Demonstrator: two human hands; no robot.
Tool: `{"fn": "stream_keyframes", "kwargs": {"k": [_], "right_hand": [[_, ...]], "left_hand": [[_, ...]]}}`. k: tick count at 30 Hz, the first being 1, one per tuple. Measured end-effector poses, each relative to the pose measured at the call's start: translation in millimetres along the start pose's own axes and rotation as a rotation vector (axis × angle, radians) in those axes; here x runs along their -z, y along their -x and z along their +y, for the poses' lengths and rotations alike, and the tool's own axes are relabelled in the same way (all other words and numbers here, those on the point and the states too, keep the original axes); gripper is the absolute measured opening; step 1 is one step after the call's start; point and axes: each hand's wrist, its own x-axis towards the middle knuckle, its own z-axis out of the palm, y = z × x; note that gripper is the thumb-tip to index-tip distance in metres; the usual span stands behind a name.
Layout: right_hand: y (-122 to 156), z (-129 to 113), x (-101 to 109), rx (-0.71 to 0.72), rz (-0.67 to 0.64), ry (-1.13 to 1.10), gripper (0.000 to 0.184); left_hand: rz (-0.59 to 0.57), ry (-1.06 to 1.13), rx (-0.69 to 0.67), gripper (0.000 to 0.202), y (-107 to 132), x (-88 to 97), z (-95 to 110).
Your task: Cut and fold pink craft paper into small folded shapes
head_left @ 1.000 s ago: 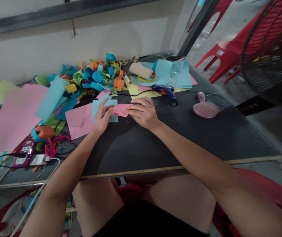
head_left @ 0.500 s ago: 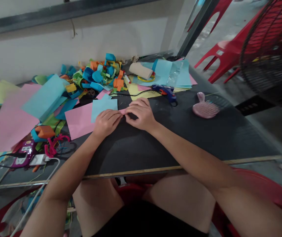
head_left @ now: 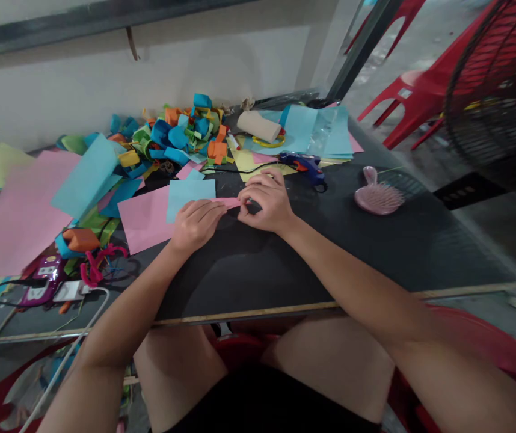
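A narrow folded strip of pink paper (head_left: 230, 203) stretches between my hands just above the dark table. My left hand (head_left: 199, 225) is closed on its left part, fingers pressed flat together. The right end sits pinched between thumb and fingertips of my right hand (head_left: 267, 201), whose other fingers curl loosely. Part of the strip is hidden by the left fingers. Beside and partly under my left hand lie a light blue paper sheet (head_left: 190, 195) and a larger pink sheet (head_left: 143, 219). Beyond my right hand rests a blue glue gun (head_left: 305, 165) with an orange trigger.
Colourful folded paper pieces (head_left: 177, 135) are heaped along the wall. A cardboard roll (head_left: 258, 125) lies on blue sheets at the back. A pink hairbrush (head_left: 379, 197) is at the right, with a fan (head_left: 501, 90) past the table edge. A purple device (head_left: 46, 282) sits left.
My right hand has slid a little to the right along the pink strip, so more of it shows between my hands. My left hand has stayed nearly in place.
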Motion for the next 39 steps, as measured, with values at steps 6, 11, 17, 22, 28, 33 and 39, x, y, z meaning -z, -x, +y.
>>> {"fn": "stream_keyframes", "kwargs": {"k": [6, 11, 17, 22, 28, 33, 39], "right_hand": [[0.5, 18.4, 5.0, -0.185, 0.018, -0.073, 0.006], [-1.5, 7.7, 0.1, -0.58, -0.146, -0.62, 0.028], [-1.4, -8.1, -16.3, -0.923, -0.188, -1.101, 0.052], [0.6, -9.0, -16.6, -0.855, -0.105, -0.994, 0.053], [0.9, -11.5, -17.7, -0.867, -0.136, -1.045, 0.048], [2.7, -6.8, -17.5, -0.866, -0.133, -1.011, 0.045], [5.0, -6.2, -19.6, -0.87, -0.149, -0.999, 0.04]], "left_hand": [[0.105, -0.008, 0.295, 0.024, 4.3, 1.1, -22.0], [0.063, 0.014, 0.31, 0.02, 12.4, 2.3, -32.1], [-0.172, 0.146, 0.09, 0.021, 12.5, 0.1, -21.5], [0.006, 0.313, 0.614, 0.049, 4.2, -11.9, -11.5], [-0.112, 0.58, 0.962, 0.039, 2.1, -14.5, -7.6], [-0.089, 0.686, 1.009, 0.043, 2.2, -13.6, -11.6], [-0.041, 0.686, 1.014, 0.043, 5.7, -18.3, -17.1]]}}
